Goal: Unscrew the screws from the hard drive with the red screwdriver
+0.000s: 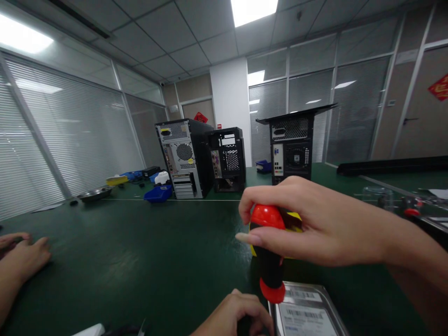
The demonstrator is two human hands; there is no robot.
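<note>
My right hand (308, 221) is wrapped around the handle of a red and black screwdriver (270, 266). The handle stands nearly upright over the upper left edge of a silver hard drive (304, 312) with white labels, and its tip is hidden. At the bottom edge, my left hand (238, 315) has curled fingers against the drive's left side; part of this hand is cut off by the frame. Behind my right hand shows a yellow and black object (293, 221), mostly covered.
Another person's hands (24, 254) rest at the left edge. Computer cases (185, 158), (227, 161) and one with a raised panel (292, 144) stand across the green table (157, 252). A blue bin (158, 193) and metal bowl (94, 194) sit left; glass jars (383, 198) sit right.
</note>
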